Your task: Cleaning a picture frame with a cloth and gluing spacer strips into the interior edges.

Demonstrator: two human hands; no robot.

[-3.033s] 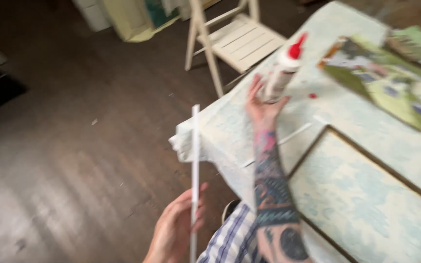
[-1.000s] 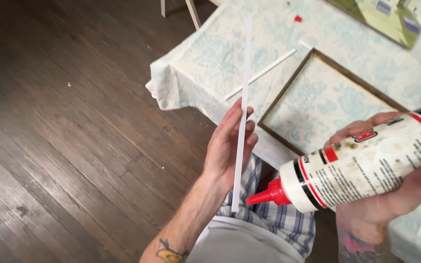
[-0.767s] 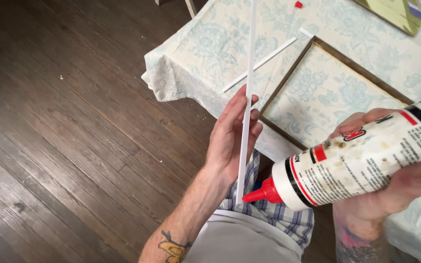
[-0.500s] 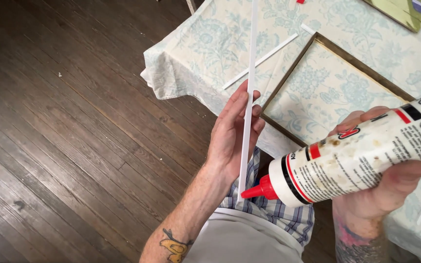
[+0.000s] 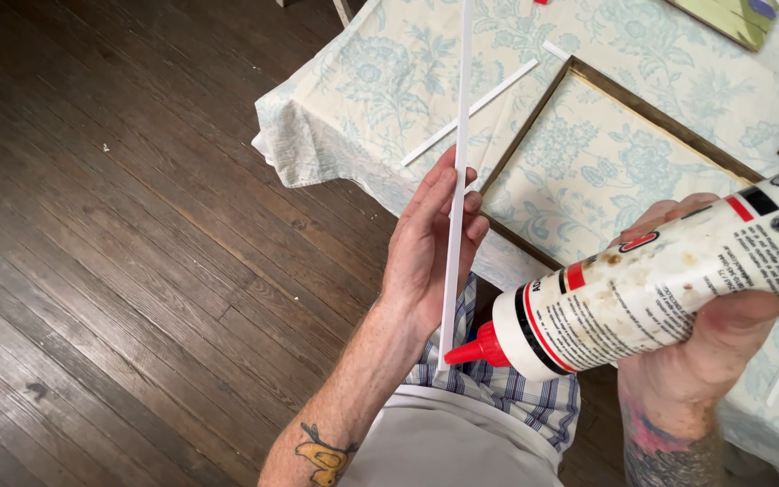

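Strip of thin white trim (image 5: 458, 171) stands nearly upright in the head view, running from the top edge of the picture down to a point just above the person's lap. The left hand (image 5: 426, 257) holds it along its lower part: the palm faces right, the wrist is straight above a forearm that rises from the bottom of the picture with a small yellow tattoo near the elbow, and the fingers (image 5: 472, 204) lie long and only lightly curled behind the strip, pressing it against the thumb side. The grip is loose rather than a fist.

The right hand (image 5: 710, 347) comes in from the lower right on a tattooed wrist and is wrapped around a white glue bottle (image 5: 669, 280) with a stained label; fingers curl over the top of the body and the thumb lies underneath, a firm grasp. The bottle lies almost level, pointing left, and its red nozzle (image 5: 475, 350) touches the lower end of the strip.

Behind the hands a table with a pale blue floral cloth (image 5: 362, 81) carries a dark wooden frame (image 5: 534, 122) lying flat and 1 more white strip (image 5: 471, 113) lying diagonally just left of it. Dark plank floor (image 5: 110, 234) fills the left side. A plaid shirt (image 5: 507, 388) shows below the bottle.
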